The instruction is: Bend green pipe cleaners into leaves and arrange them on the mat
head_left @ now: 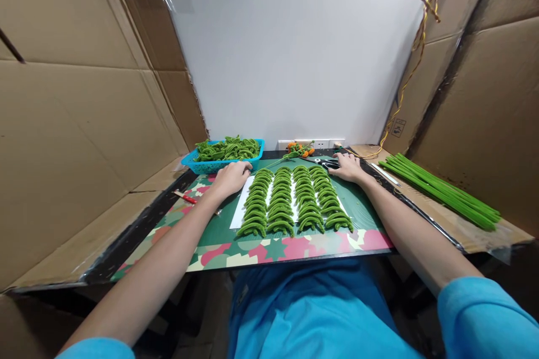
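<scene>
My left hand (232,178) rests on the mat beside the blue basket, palm down with fingers loosely extended. No object shows in it. On the right, my right hand (347,167) lies palm down, its fingers spread next to a black-handled tool (326,163), perhaps scissors; whether they touch is unclear. Between my hands, curved fuzzy green pieces (280,202), apparently pipe cleaner, lie in several stacked columns over a white sheet (238,214). Behind them is a thin green stem with a leaf-like piece (290,155), near an orange-and-green fuzzy cluster (306,151).
The blue basket (206,167) holds a heap of similar green pieces (229,149). A red-and-white packet (185,197) lies left on the patterned mat (269,251). Long green stems (440,190) and a white stick (385,174) lie right. Cardboard walls (484,90) flank the table; a power strip (322,144) sits behind.
</scene>
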### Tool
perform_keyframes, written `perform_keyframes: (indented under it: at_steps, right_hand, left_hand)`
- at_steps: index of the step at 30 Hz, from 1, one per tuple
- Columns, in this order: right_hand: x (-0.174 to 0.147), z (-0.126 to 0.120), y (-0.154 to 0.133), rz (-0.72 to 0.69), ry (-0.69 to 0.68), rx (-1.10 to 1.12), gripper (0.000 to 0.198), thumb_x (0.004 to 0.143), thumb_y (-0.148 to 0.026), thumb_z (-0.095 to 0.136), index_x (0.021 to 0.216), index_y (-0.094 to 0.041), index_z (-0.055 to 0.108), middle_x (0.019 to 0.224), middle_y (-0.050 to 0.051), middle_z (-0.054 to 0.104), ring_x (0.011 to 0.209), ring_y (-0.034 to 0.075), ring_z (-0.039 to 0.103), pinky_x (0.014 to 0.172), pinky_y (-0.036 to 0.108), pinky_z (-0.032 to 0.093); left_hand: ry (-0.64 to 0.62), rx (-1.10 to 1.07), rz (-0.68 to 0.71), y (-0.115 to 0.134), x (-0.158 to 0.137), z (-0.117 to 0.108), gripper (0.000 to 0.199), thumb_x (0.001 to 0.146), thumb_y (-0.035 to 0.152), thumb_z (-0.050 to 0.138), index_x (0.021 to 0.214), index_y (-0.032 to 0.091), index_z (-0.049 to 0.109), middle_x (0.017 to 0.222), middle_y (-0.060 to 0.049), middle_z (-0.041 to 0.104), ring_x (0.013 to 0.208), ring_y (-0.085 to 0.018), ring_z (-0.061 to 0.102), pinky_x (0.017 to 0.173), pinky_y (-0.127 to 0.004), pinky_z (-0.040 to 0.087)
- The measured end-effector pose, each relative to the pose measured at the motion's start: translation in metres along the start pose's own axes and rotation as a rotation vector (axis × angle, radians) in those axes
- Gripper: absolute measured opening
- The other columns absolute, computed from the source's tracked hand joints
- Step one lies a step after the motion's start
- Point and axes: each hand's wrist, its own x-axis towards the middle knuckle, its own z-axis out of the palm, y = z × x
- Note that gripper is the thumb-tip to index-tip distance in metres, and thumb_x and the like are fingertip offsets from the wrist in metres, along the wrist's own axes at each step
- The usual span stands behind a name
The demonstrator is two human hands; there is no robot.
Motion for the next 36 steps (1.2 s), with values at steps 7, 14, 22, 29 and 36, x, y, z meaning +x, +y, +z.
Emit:
perform_keyframes:
  at_steps: [7, 14, 22, 29, 36]
  right_hand:
    - [0.0, -0.007, 0.003, 0.056, -0.038, -0.067, 0.063, 0.094, -0.05, 0.059, 0.148, -0.016, 0.055, 0.147, 0.023, 0.06, 0.14, 0.043, 0.049, 0.116, 0.055, 0.033]
    - [-0.006, -0.015, -0.005, 0.095, -0.088, -0.146, 0.053, 0.102, -0.042, 0.049, 0.146, -0.013, 0.054, 0.151, 0.023, 0.057, 0.142, 0.041, 0.049, 0.117, 0.055, 0.032]
    - [-0.011, -0.017, -0.009, 0.121, -0.08, -0.186, 0.052, 0.106, -0.039, 0.042, 0.146, -0.01, 0.055, 0.151, 0.025, 0.057, 0.143, 0.04, 0.048, 0.117, 0.054, 0.032]
    - [-0.009, -0.015, -0.003, 0.118, -0.086, -0.212, 0.048, 0.109, -0.04, 0.039, 0.141, -0.013, 0.063, 0.149, 0.024, 0.058, 0.141, 0.04, 0.05, 0.115, 0.055, 0.032]
    - [-0.006, -0.016, 0.001, 0.084, -0.078, -0.219, 0.036, 0.109, -0.042, 0.053, 0.131, -0.017, 0.069, 0.142, 0.019, 0.065, 0.137, 0.037, 0.056, 0.113, 0.055, 0.04]
  left_hand:
    - [-0.005, -0.023, 0.042, -0.001, -0.001, -0.002, 0.037, 0.093, 0.026, 0.057, 0.125, 0.029, 0.076, 0.124, -0.004, 0.081, 0.123, -0.031, 0.071, 0.095, -0.038, 0.057]
    - [0.013, -0.038, 0.051, 0.0, -0.001, -0.003, 0.034, 0.091, 0.026, 0.059, 0.12, 0.026, 0.077, 0.119, -0.005, 0.082, 0.116, -0.031, 0.073, 0.088, -0.035, 0.056]
    - [0.012, -0.037, 0.042, 0.004, -0.003, -0.004, 0.033, 0.093, 0.03, 0.058, 0.119, 0.026, 0.078, 0.12, -0.006, 0.082, 0.118, -0.032, 0.072, 0.088, -0.036, 0.055]
    - [0.014, -0.059, 0.024, 0.0, -0.001, -0.003, 0.035, 0.09, 0.034, 0.064, 0.121, 0.026, 0.078, 0.114, -0.005, 0.083, 0.115, -0.032, 0.074, 0.086, -0.036, 0.056]
    - [0.0, -0.083, 0.027, -0.002, -0.001, -0.003, 0.036, 0.087, 0.03, 0.068, 0.121, 0.027, 0.078, 0.11, -0.003, 0.084, 0.113, -0.029, 0.075, 0.085, -0.033, 0.055]
